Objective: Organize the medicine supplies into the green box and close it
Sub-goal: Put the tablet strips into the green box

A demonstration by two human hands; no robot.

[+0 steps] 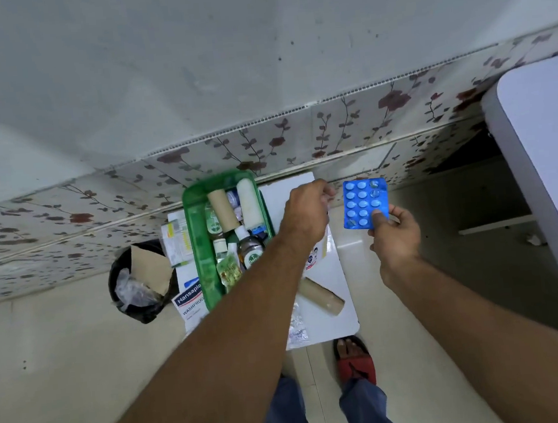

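The green box (196, 225) stands open on a small white table (328, 294), holding bandage rolls, bottles and small packs. My right hand (395, 238) holds a blue blister pack of tablets (364, 203) up, to the right of the box and beyond the table's right edge. My left hand (306, 215) hovers over the table just right of the box, fingers curled; whether it holds anything is hidden. A brown bandage roll (322, 297) and a silver blister strip (297, 327) lie on the table. A plaster box (189, 303) and other cartons (176, 240) sit left of the green box.
A black bin (135, 284) with cardboard and plastic stands on the floor at the left. The tiled wall runs behind the table. A larger white table (549, 154) is at the right. My foot in a red sandal (354, 360) is below the small table.
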